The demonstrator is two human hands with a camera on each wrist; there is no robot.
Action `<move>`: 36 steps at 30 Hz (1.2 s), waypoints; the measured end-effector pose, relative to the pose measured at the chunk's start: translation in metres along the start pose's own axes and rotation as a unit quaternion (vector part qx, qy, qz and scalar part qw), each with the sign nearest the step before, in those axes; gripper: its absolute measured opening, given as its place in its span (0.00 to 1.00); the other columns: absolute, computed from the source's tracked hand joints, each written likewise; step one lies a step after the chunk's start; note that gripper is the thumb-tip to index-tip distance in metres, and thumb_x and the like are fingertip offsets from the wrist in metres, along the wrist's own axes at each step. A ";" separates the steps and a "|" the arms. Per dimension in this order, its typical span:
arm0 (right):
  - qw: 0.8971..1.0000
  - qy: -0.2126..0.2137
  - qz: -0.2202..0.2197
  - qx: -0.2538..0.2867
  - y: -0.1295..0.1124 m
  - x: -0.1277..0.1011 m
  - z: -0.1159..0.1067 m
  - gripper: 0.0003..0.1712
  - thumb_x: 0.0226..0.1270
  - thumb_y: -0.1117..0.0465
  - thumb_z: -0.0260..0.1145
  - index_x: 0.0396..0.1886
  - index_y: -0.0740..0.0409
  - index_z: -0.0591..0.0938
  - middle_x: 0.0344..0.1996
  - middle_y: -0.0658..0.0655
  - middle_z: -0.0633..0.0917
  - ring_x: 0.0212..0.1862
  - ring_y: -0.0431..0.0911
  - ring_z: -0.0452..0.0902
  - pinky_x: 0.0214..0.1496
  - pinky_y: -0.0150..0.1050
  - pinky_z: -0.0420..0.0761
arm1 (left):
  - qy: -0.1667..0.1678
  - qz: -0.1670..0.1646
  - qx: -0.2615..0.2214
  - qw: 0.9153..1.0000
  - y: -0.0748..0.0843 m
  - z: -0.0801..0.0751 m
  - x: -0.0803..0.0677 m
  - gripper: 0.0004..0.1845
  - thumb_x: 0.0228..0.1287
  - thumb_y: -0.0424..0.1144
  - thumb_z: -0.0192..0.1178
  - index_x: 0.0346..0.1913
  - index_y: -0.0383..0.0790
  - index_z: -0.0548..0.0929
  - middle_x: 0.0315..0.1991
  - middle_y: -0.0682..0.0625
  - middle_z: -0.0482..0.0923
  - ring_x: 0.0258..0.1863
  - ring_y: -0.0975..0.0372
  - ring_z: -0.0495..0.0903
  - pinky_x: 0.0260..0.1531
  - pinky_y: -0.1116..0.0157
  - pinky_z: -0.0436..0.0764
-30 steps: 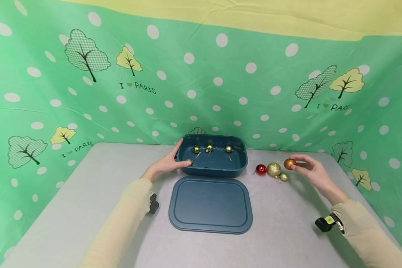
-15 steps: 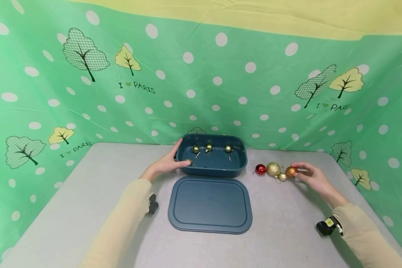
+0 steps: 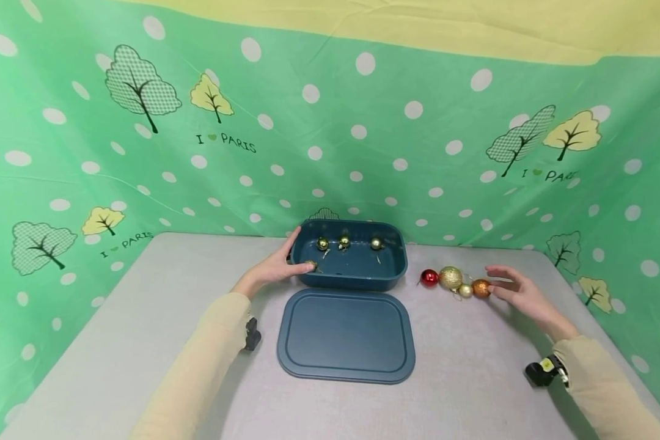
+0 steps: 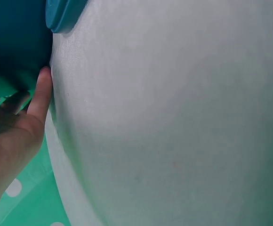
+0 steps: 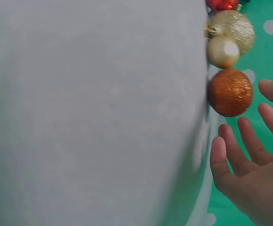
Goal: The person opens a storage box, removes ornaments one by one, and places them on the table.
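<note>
A dark blue rectangular box (image 3: 352, 283) stands near the table's back edge, with several small gold baubles (image 3: 376, 244) inside. My left hand (image 3: 273, 267) grips its left end, thumb over the front rim and fingers along the outside. In the left wrist view the fingers (image 4: 41, 94) lie against the box wall. To the right of the box, a red bauble (image 3: 429, 278), a large glittery gold bauble (image 3: 450, 277), a small gold bauble (image 3: 465, 291) and an orange bauble (image 3: 481, 288) form a row on the table. Beside the orange bauble, my right hand (image 3: 519, 296) has its fingers spread and holds nothing.
The box's blue lid (image 3: 346, 336) lies flat on the grey table (image 3: 467, 379) in front of the box. Behind the table hangs a green dotted curtain (image 3: 286, 122) with trees printed on it.
My right hand has lowered the orange bauble to the table beside the small gold one, let go of it and drawn slightly right. The left hand stays on the box.
</note>
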State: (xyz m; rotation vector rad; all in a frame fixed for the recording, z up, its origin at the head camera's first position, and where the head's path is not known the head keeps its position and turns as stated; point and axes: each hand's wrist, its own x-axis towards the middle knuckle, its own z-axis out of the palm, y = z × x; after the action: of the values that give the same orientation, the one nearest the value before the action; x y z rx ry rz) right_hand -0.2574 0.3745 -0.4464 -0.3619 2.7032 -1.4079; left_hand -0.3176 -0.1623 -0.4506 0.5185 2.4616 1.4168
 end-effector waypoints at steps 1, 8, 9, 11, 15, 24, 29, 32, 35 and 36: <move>1.000 0.004 -0.004 -0.001 0.000 0.000 -0.001 0.31 0.71 0.65 0.58 0.68 0.75 0.59 0.62 0.78 0.65 0.50 0.31 0.71 0.57 0.41 0.74 | 0.000 0.001 0.000 1.000 0.000 0.000 0.000 0.58 0.61 0.49 0.66 0.77 0.51 0.30 0.77 0.43 0.27 0.73 0.41 0.36 0.67 0.41 0.45; 0.998 0.041 -0.049 0.009 -0.018 0.001 0.000 0.29 0.72 0.66 0.59 0.67 0.74 0.62 0.57 0.45 0.72 0.53 0.31 0.71 0.48 0.21 0.71 | -0.001 0.004 0.011 1.000 0.002 0.000 -0.001 0.58 0.61 0.49 0.66 0.77 0.49 0.30 0.76 0.41 0.27 0.72 0.40 0.37 0.66 0.41 0.45; 0.997 0.047 -0.057 0.015 -0.023 0.002 0.002 0.28 0.71 0.67 0.59 0.66 0.73 0.63 0.56 0.41 0.72 0.53 0.32 0.71 0.49 0.21 0.70 | -0.001 0.006 0.009 1.000 0.002 0.000 -0.001 0.58 0.61 0.50 0.66 0.77 0.49 0.30 0.76 0.41 0.27 0.72 0.40 0.36 0.66 0.40 0.44; 0.995 0.052 -0.077 0.026 -0.031 0.005 0.008 0.26 0.70 0.69 0.59 0.65 0.73 0.65 0.55 0.38 0.73 0.54 0.32 0.72 0.50 0.21 0.71 | -0.002 0.007 0.009 1.000 0.002 0.000 -0.001 0.59 0.61 0.53 0.66 0.77 0.49 0.30 0.76 0.41 0.27 0.72 0.40 0.36 0.66 0.40 0.44; 0.992 0.046 -0.111 0.047 -0.046 0.010 0.024 0.23 0.69 0.73 0.58 0.62 0.74 0.68 0.54 0.40 0.75 0.54 0.33 0.72 0.50 0.22 0.72 | -0.004 0.014 0.006 1.000 0.002 0.000 -0.002 0.60 0.59 0.58 0.65 0.77 0.49 0.29 0.76 0.40 0.27 0.72 0.38 0.36 0.66 0.39 0.43; 0.984 0.007 -0.164 0.063 -0.074 0.025 0.061 0.19 0.67 0.76 0.59 0.58 0.74 0.73 0.54 0.57 0.79 0.55 0.43 0.75 0.51 0.25 0.74 | -0.001 0.009 0.005 1.000 0.003 0.000 -0.002 0.57 0.63 0.51 0.64 0.77 0.49 0.30 0.76 0.41 0.26 0.72 0.39 0.37 0.66 0.39 0.46; 0.982 -0.018 -0.178 0.062 -0.085 0.033 0.079 0.18 0.66 0.77 0.59 0.56 0.74 0.75 0.52 0.74 0.77 0.54 0.50 0.76 0.51 0.29 0.76 | -0.003 0.004 0.014 1.000 0.001 -0.001 0.000 0.58 0.62 0.51 0.65 0.77 0.50 0.29 0.76 0.41 0.27 0.72 0.38 0.38 0.66 0.40 0.46; 0.981 -0.038 -0.182 0.054 -0.091 0.036 0.089 0.18 0.65 0.77 0.60 0.55 0.74 0.76 0.51 0.73 0.77 0.53 0.58 0.76 0.52 0.34 0.77 | -0.007 0.000 0.009 1.000 0.001 -0.002 0.000 0.58 0.61 0.51 0.66 0.77 0.51 0.29 0.76 0.42 0.26 0.72 0.39 0.38 0.66 0.40 0.46; 0.981 -0.058 -0.182 0.044 -0.096 0.039 0.097 0.18 0.66 0.77 0.59 0.55 0.72 0.76 0.53 0.70 0.77 0.53 0.65 0.74 0.52 0.39 0.78 | -0.013 -0.002 0.003 1.000 0.001 -0.002 0.000 0.58 0.61 0.50 0.66 0.77 0.51 0.29 0.76 0.41 0.26 0.72 0.39 0.37 0.66 0.40 0.45; 0.980 -0.063 -0.185 0.041 -0.098 0.040 0.100 0.18 0.66 0.76 0.59 0.55 0.71 0.76 0.53 0.69 0.77 0.53 0.67 0.73 0.52 0.40 0.78 | -0.015 -0.001 -0.001 1.000 0.002 -0.003 0.000 0.58 0.61 0.50 0.66 0.77 0.51 0.29 0.76 0.41 0.26 0.72 0.39 0.36 0.66 0.39 0.45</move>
State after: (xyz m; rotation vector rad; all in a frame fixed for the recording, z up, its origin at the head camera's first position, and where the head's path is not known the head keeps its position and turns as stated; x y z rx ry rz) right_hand -0.2616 0.2312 -0.4224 -0.9536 2.5567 -1.5117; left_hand -0.3179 -0.1636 -0.4476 0.5324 2.4377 1.3995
